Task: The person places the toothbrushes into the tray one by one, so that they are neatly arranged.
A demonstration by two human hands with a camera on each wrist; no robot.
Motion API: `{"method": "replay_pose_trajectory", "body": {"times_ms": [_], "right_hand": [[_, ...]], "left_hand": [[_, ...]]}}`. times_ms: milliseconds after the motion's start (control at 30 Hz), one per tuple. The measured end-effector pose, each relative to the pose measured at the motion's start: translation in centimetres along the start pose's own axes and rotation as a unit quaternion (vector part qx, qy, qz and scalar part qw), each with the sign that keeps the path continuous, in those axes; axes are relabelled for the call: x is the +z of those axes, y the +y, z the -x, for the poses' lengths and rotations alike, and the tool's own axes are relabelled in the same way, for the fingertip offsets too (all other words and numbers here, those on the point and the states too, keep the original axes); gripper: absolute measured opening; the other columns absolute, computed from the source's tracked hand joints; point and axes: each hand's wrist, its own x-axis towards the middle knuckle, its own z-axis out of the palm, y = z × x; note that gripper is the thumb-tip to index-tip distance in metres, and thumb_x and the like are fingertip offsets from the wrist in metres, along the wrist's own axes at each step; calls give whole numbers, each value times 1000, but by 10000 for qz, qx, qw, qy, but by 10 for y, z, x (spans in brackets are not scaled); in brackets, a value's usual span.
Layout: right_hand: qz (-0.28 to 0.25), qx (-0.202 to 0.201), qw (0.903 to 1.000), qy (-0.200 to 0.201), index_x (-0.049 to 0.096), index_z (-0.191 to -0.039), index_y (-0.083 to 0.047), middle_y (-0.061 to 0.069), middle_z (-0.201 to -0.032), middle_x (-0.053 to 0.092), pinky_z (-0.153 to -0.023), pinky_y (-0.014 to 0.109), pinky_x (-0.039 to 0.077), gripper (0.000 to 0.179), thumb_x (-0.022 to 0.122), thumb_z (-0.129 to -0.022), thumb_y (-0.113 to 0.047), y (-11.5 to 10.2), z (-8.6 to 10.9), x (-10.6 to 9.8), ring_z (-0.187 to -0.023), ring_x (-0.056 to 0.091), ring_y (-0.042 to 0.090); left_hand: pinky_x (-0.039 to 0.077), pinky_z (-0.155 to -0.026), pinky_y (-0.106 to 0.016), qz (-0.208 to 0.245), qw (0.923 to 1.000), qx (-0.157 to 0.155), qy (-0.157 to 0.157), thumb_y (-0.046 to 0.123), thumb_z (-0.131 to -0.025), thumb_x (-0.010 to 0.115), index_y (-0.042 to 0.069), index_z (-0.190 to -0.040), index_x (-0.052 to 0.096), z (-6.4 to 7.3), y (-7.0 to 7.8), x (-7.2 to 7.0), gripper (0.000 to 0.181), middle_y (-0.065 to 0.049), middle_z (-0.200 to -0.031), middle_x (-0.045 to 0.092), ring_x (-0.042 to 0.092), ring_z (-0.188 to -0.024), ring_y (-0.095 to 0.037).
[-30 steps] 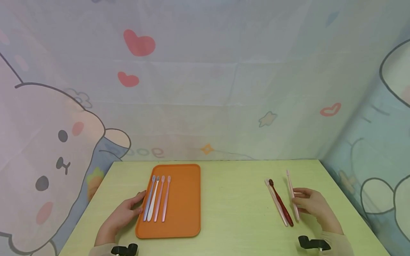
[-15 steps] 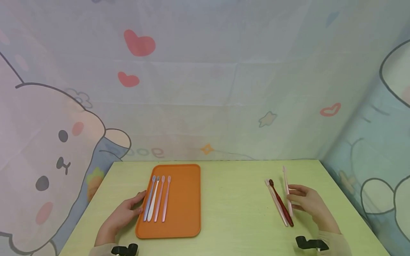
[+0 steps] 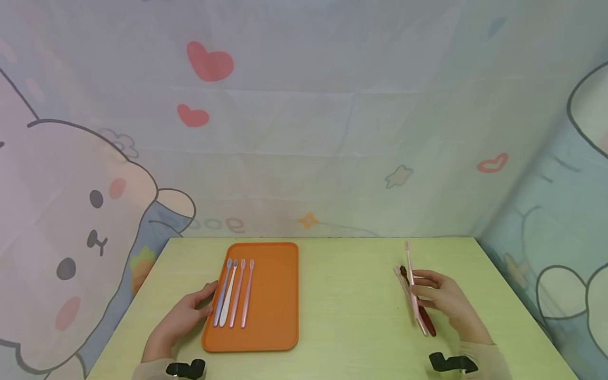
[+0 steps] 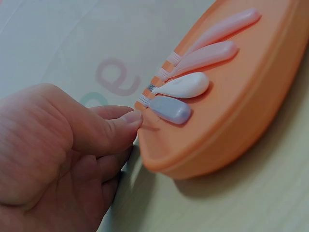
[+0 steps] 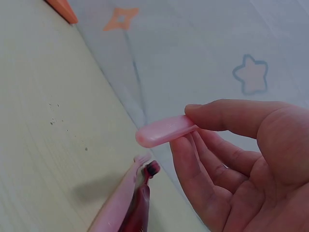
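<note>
My right hand (image 3: 446, 301) pinches a pink toothbrush (image 5: 166, 130) between thumb and fingers, raised off the table. Below it on the tabletop lie a dark red toothbrush (image 3: 429, 324) and a light pink toothbrush (image 5: 113, 208), side by side and partly covered in the head view. At the left, an orange tray (image 3: 273, 301) bears a row of toothbrushes: a blue toothbrush (image 3: 221, 303), a white toothbrush (image 3: 228, 301), a pink toothbrush (image 3: 237, 295) and another pink toothbrush (image 3: 247, 295). My left hand (image 3: 178, 319) grips the tray's left rim with thumb and fingers.
The pale yellow-green table (image 3: 351, 295) stretches between the tray and the loose toothbrushes. A printed cloth (image 3: 304, 116) hangs behind the table and continues down both sides.
My right hand has moved left with the pink toothbrush, from right of the two loose toothbrushes to over them. The left hand stays at the tray. The head view has shifted slightly.
</note>
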Motion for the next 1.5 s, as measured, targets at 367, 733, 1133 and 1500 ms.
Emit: {"method": "replay_pose_trajectory", "body": {"times_ms": [367,733,1133,1500], "right_hand": [[-237,-35,9997,-36,45,-155,10,31,-143,60,-84,33,64,62,72,-103,-11,-1,-9,33,-101,72,14],[-653,55,9976,-203,46,-153,11,29,-141,62,-89,34,63,61,72,-102,-10,-6,-10,70,-105,72,17],[-663,-181,9941,-842,47,-152,13,31,-136,64,-91,38,63,59,70,-104,-12,-15,-12,123,-110,72,24],[-961,-398,9891,-1040,49,-151,13,32,-136,65,-92,40,63,58,71,-103,-10,-21,-24,165,-109,73,25]], "left_hand": [[17,-125,-66,-33,9999,117,4,-1,-100,65,-6,-161,39,-2,-2,-3,67,-31,-167,32,22,-157,-51],[16,-126,-64,-62,9999,138,38,-2,-99,65,-6,-161,40,-2,1,0,66,-29,-167,33,22,-157,-50],[16,-126,-64,29,10000,12,26,-2,-100,64,-6,-161,39,-1,-3,1,66,-30,-167,31,21,-157,-50],[16,-126,-64,-27,10000,66,54,-1,-100,65,-6,-161,40,-1,-5,0,66,-30,-167,32,21,-157,-50]]}}
